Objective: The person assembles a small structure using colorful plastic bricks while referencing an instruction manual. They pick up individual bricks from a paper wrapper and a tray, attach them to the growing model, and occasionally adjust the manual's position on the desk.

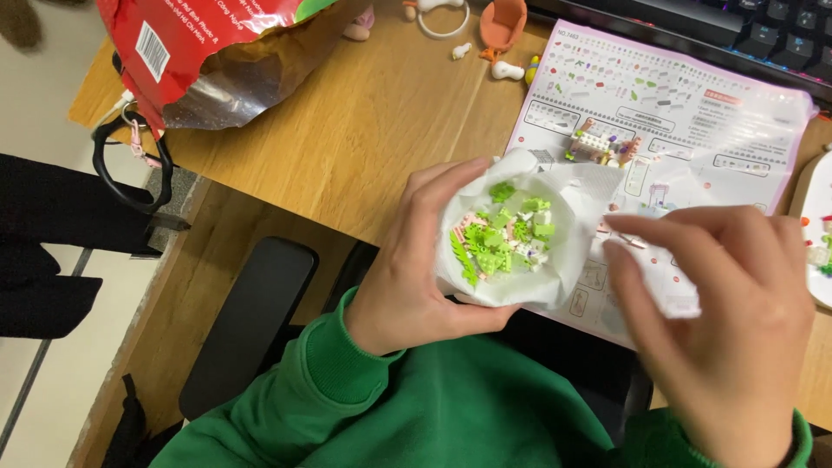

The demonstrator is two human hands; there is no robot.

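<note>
**Tissue of small bricks cupped over the surface edge**

Head view: your left hand (416, 260) cups a crumpled white tissue (555, 260), fingers wrapped round its side, grasping it. Inside lie small green, pink and white plastic bricks (503, 238). Your right hand (728, 321) hovers just right of the tissue, fingers loosely spread, holding nothing. Beneath lies the pink-edged printed instruction sheet (693, 113) on the wooden surface (373, 121), carrying a small part-built brick model (598, 147). A red foil bag (217, 52) sits far left.

We count two hands (416, 260), one white tissue (520, 234) of bricks, one instruction sheet (685, 104), one red bag (217, 52), one keyboard (745, 30).
</note>
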